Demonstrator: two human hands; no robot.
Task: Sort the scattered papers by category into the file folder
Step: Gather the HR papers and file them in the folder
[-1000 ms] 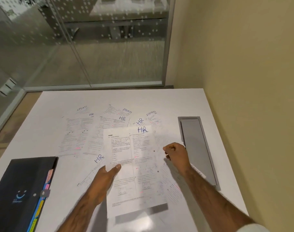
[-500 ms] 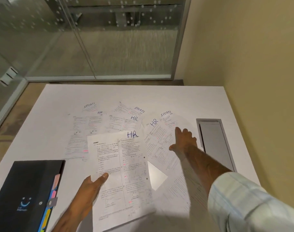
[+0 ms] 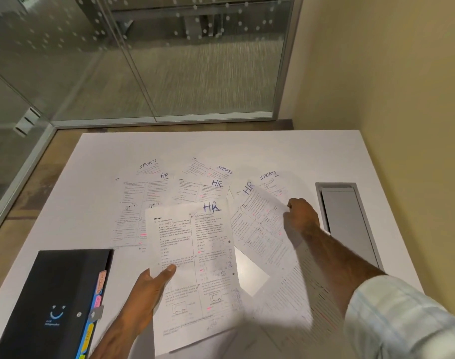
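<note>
Light, floppy paper: take it at an edge.
Left hand (image 3: 153, 283) pinches the near HR sheet (image 3: 190, 255); right hand (image 3: 302, 216) pinches the far HR sheet (image 3: 260, 221).

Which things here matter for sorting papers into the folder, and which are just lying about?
Job: left hand holding the front HR sheet; right hand gripping the tilted HR sheet; other HR and SPORTS sheets on the table; black file folder.
Just there: grey cable hatch; glass partition; wall.

The left hand (image 3: 143, 294) holds an HR sheet (image 3: 195, 255) over the counter (image 3: 247, 146); the right hand (image 3: 302, 216) pinches the edge of a tilted HR sheet (image 3: 260, 221).
</note>
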